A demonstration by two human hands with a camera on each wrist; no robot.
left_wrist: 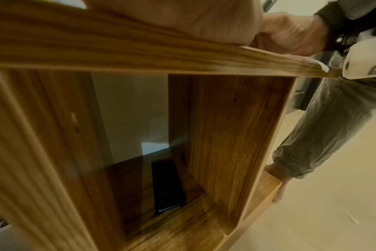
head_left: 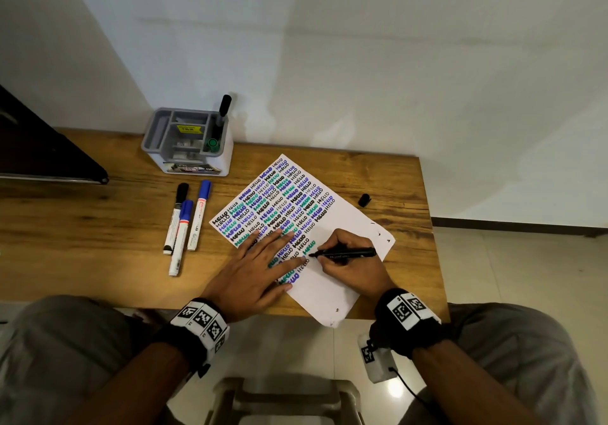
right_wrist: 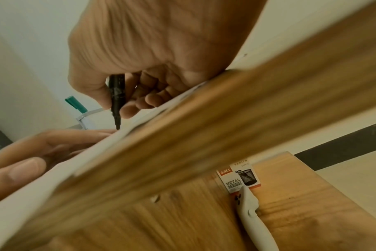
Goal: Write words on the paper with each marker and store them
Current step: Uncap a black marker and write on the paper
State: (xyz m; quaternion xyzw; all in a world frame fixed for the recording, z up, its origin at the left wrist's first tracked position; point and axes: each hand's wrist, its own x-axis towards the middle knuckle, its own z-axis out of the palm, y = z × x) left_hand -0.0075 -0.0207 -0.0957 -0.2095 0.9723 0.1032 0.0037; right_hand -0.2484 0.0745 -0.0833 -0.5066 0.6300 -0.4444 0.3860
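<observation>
Progress: the paper is densely filled with rows of "HELLO" in black, blue and green; only its part nearest the person is blank, so the writing looks far along.
Stored: a black-capped marker and a green marker stand in the organizer, which sits beyond the paper's far left corner.
Left to do: three markers lie capped on the counter left of the paper, not yet stored; whether they have been used I cannot tell.
Right grip: the right hand is clamped around an uncapped black marker, its tip at the paper beside the last written row.
Left grip: the left hand lies flat, fingers spread, pressing on the paper's near left part.
Cap: a small black cap lies on the counter just off the paper's right edge.
Materials: the counter is wood-grain board with a thick front edge; the paper is thin and white, overhanging that edge; the organizer is grey-and-white plastic with compartments; the markers are slim cylinders.
</observation>
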